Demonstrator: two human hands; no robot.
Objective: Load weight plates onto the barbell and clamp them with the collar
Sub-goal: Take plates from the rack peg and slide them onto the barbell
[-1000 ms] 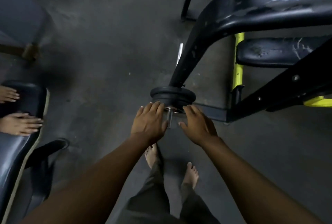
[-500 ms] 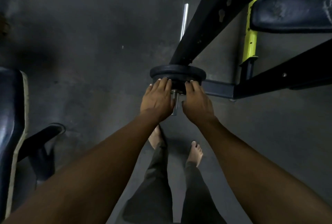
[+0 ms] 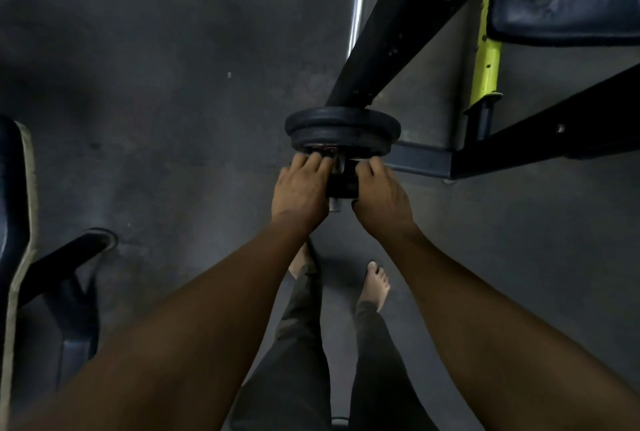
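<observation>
Head view, looking down: 2 black weight plates [image 3: 341, 131] sit stacked on the barbell [image 3: 356, 15], whose steel end pokes out between the hands. Left hand [image 3: 300, 190] curls its fingers round the black collar [image 3: 343, 183] from one side; right hand [image 3: 381, 193] grips the other side. Whether the collar touches the plates is hard to tell. Bare feet [image 3: 375, 283] stand on the grey floor [image 3: 156, 101] beside the black bench frame [image 3: 540, 140].

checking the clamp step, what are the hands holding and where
Both the left hand and right hand grip the black collar by its sides, on the bar end.
</observation>
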